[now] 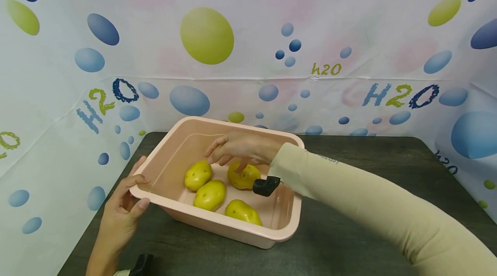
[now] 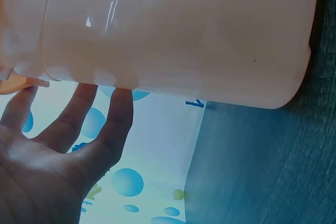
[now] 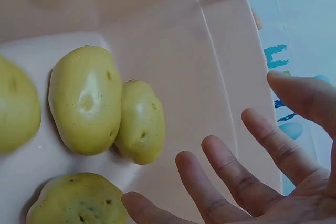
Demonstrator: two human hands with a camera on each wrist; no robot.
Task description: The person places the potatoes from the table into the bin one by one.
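Several yellow potatoes lie inside a pale pink plastic basin (image 1: 217, 227), which stands tilted on the table. Two potatoes (image 1: 198, 175) touch at the left; a third potato (image 1: 243, 212) is by the front wall. My left hand (image 1: 122, 205) grips the basin's left corner, one finger over the rim and the thumb at the outside. In the left wrist view, fingers of that left hand (image 2: 58, 166) touch the basin's wall. Above the back potato (image 1: 248, 180) hovers my right hand (image 1: 244, 148). Spread fingers of the right hand (image 3: 283, 198) hold nothing in the right wrist view.
The dark wood table (image 1: 349, 224) extends right of and in front of the basin. A white sheet (image 1: 248, 69) printed with blue and green dots rises behind and at the left. A black wrist camera (image 1: 265, 186) sits at my right cuff.
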